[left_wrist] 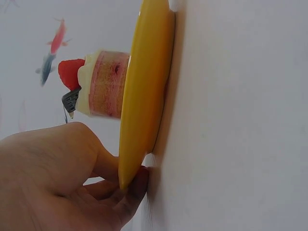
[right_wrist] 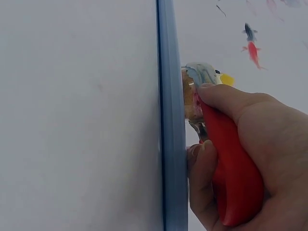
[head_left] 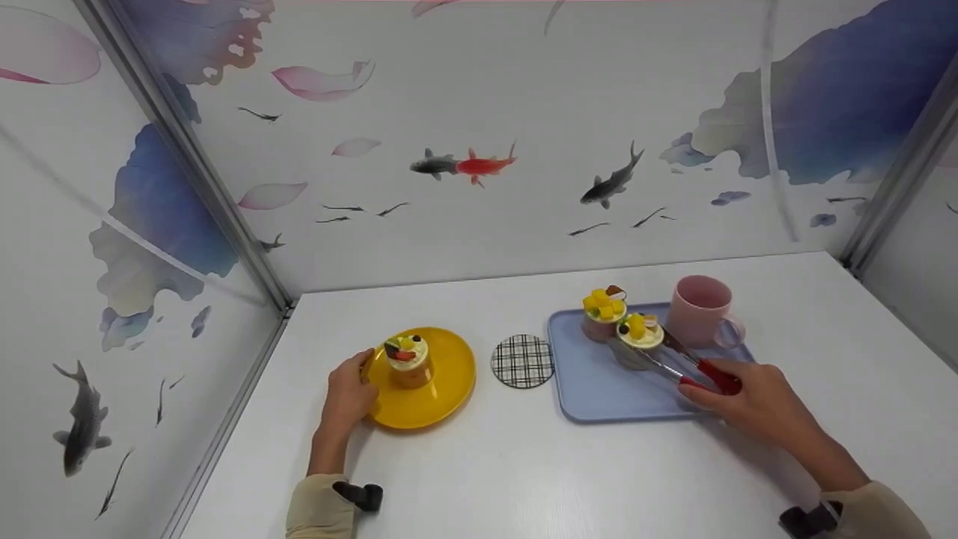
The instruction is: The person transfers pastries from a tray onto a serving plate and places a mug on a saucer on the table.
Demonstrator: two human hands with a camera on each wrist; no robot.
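My left hand [head_left: 349,389] pinches the rim of a yellow plate [head_left: 449,389], thumb above and fingers beneath, as the left wrist view shows. On that plate stands a small dessert cup [head_left: 412,368] topped with cream and fruit. With my right hand [head_left: 760,404] I hold red-handled metal tongs [head_left: 700,383]. Their tips lie around a second dessert cup [head_left: 640,333] on the blue tray [head_left: 599,400]; how tightly they grip it I cannot tell. Touching or just behind it is a third dessert cup [head_left: 603,311] with yellow fruit cubes. In the right wrist view, the tray's edge [right_wrist: 172,144] hides part of the scene.
A pink mug [head_left: 700,311] stands at the tray's back right, handle toward the right. Between plate and tray lies a round checked coaster [head_left: 522,361], close to the tray's left edge. Printed white panels [head_left: 479,239] close off the table [head_left: 479,479] at the back and sides.
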